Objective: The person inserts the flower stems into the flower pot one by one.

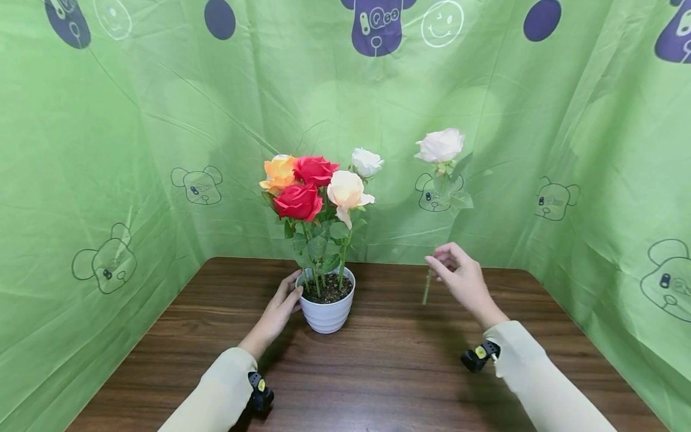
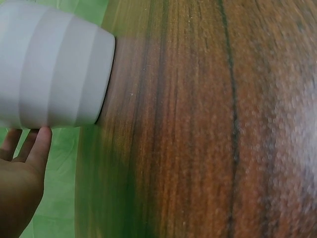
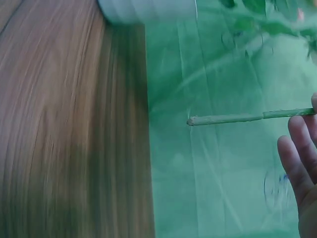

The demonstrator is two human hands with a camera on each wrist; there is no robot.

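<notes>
On the table stands a white ribbed flower pot with dark soil and several roses in it. My left hand touches the pot's left side near the rim, and the left wrist view shows straight fingertips against the ribbed wall. My right hand, over the table's right half, pinches a pale pink rose by its green stem. The rose is upright, its bloom high above the hand. In the right wrist view, the bare stem end sticks out past the fingers.
In the pot are red roses, an orange rose, a cream rose and a white rose. Green cloth with printed bears hangs behind and beside the brown wooden table.
</notes>
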